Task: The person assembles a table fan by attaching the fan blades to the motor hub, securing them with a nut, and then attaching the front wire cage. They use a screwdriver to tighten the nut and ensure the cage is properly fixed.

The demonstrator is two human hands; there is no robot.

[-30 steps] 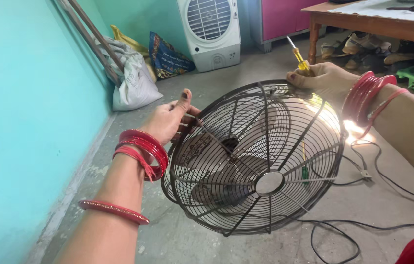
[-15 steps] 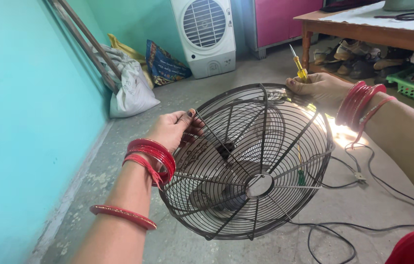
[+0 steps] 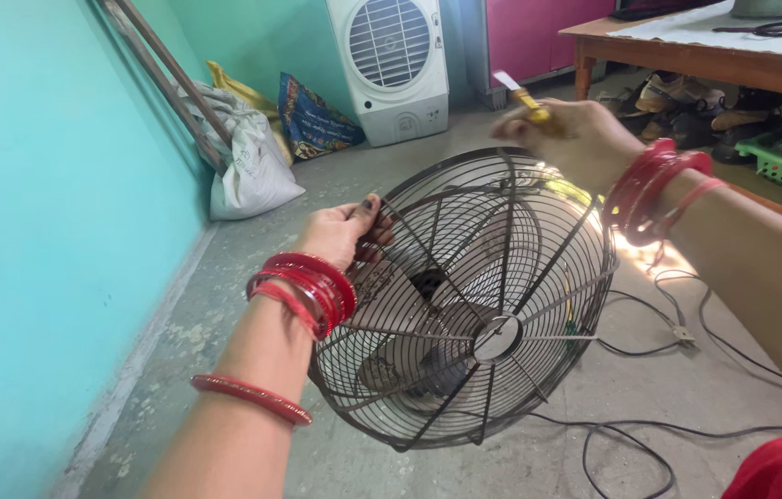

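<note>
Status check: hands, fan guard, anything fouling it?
Left hand grips fan guard rim. Right hand, blurred, holds yellow screwdriver at top edge. Black cord loose on floor beside.

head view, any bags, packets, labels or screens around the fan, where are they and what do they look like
White sack: on the floor by the teal wall, slumped, printing too small to make out.
Yellow bag: behind the white sack, mostly hidden.
Printed packet: leaning left of the white cooler, dark blue with orange and red patches.
No screens or signs show.
</note>
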